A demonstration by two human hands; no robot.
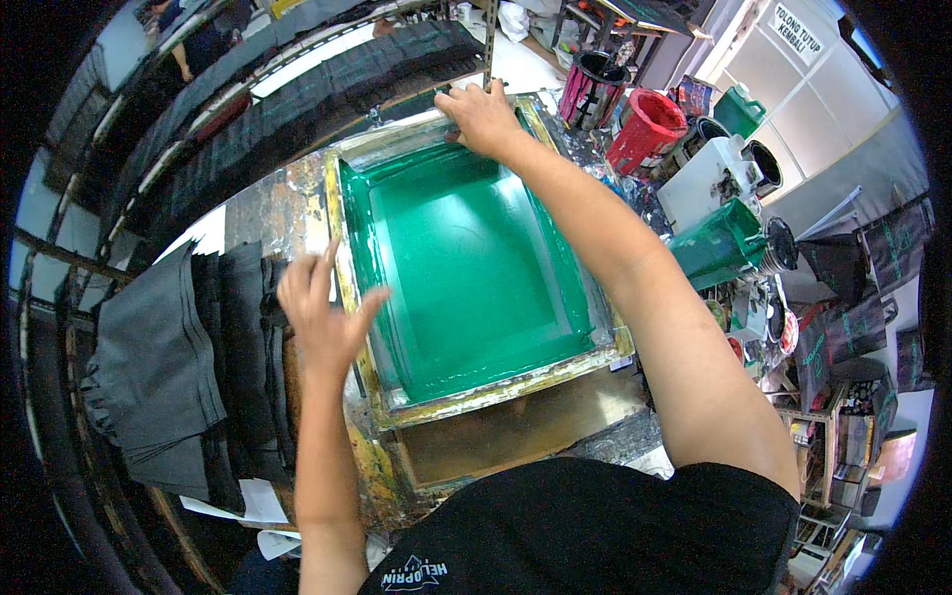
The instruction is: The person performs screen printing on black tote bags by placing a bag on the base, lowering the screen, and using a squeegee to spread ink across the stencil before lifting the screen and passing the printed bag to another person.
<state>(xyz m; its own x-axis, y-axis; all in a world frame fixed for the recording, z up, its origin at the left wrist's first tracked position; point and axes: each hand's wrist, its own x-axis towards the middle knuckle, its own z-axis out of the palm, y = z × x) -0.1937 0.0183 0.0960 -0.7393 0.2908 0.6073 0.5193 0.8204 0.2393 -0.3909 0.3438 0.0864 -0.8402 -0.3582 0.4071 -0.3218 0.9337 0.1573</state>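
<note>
A screen printing frame (501, 393) lies on the worktable, its wooden sides smeared with yellow and white. Its mesh (466, 268) is covered in green ink, wettest along the inner edges. My right hand (484, 121) reaches across to the frame's far side, the fingers bent over that edge; their undersides are hidden. Beside the frame's left side is my left hand (327, 309), slightly blurred, thumb and fingers apart and holding nothing. Left of that hand hangs a stack of black fabric pieces (159, 347) over the table's edge.
Paint-stained tubs stand at the right, among them a red bucket (647, 129), a white jerrycan (709, 183) and a green container (719, 248). Behind the frame and to the left, a metal rack (489, 45) carries black fabric (327, 104). A brown board (516, 436) lies nearer me.
</note>
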